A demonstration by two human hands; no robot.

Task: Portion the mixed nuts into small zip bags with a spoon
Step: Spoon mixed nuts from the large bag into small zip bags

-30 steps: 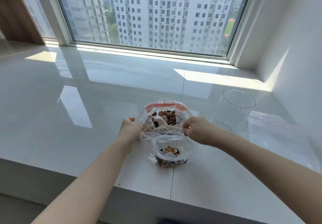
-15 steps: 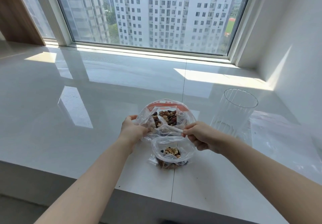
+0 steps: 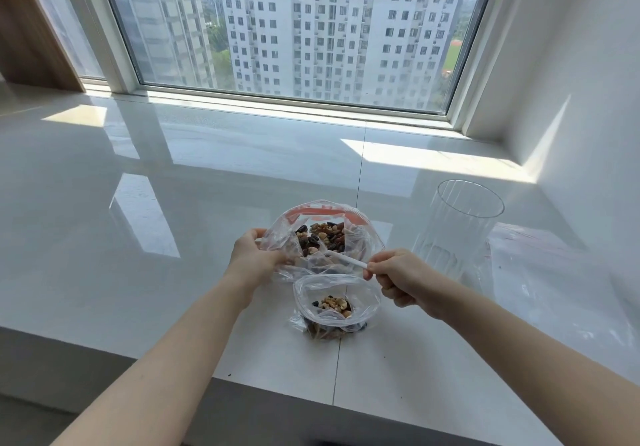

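Observation:
A large clear zip bag (image 3: 363, 234) with a red strip stands open on the white counter, mixed nuts (image 3: 322, 241) inside it. My left hand (image 3: 252, 258) grips its left rim. My right hand (image 3: 398, 281) pinches the handle of a white plastic spoon (image 3: 346, 260), whose bowl reaches into the large bag among the nuts. Just in front sits a small clear zip bag (image 3: 334, 289), open and upright, with a portion of nuts (image 3: 334, 303) at its bottom.
A tall ribbed clear glass (image 3: 457, 227) stands to the right of the bags. Flat empty plastic bags (image 3: 540, 272) lie beyond it near the white wall. The counter's front edge (image 3: 242, 386) runs close below the small bag. A window spans the back.
My right hand has drawn back to the right and slightly down along the spoon handle. The large bag's mouth is pulled wider and the nuts show more.

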